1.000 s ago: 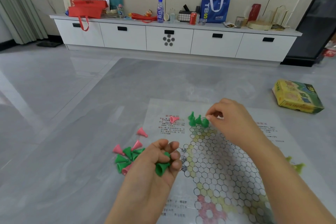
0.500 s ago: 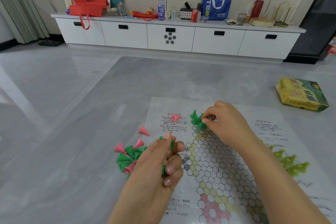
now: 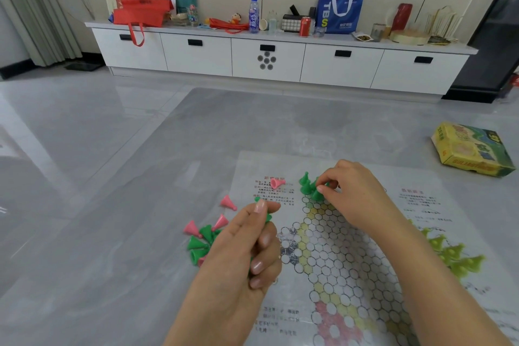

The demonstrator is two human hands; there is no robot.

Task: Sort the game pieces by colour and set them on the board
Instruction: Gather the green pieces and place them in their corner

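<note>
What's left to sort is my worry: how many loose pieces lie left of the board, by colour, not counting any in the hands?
Pink: 4, one half hidden by the left hand
Green: at least 3; the hand may hide more
Total: at least 7

Green cones [image 3: 309, 187] upright at board [image 3: 331, 255] tip

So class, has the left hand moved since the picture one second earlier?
Yes. The left hand has risen and reached forward toward the far end of the board; its fingertips now pinch a green piece nearer the printed text.
</note>
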